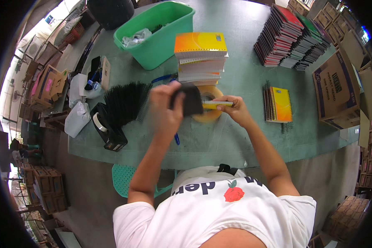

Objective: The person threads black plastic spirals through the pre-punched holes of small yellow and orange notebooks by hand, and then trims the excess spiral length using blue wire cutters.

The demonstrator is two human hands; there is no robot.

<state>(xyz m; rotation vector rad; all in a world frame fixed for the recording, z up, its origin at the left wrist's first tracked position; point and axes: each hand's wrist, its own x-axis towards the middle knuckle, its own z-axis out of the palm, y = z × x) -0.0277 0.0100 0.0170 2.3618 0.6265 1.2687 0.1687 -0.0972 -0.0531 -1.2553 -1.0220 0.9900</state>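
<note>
Green work surface (244,74), near edge at centre: left hand (166,108) closed around a blurred black object (191,100); right hand (234,109) pinching a yellow notebook (213,105) edge-on, touching that object. Directly beneath: roll of tape (208,116). Just beyond: stack of spiral notebooks (201,58). Left: black binding combs (125,101), tape dispenser (107,130). Far edge: green tub (157,33). Right: notebook pile (278,104), cardboard box (337,89).

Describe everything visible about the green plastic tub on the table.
The green tub is a rectangular, open-topped plastic bin with a rolled rim and slightly tapered walls. It stands upright on the grey-green table at the far left, beyond the stack of spiral notebooks. Crumpled clear plastic and some dark items lie inside. Neither hand touches it.
</note>
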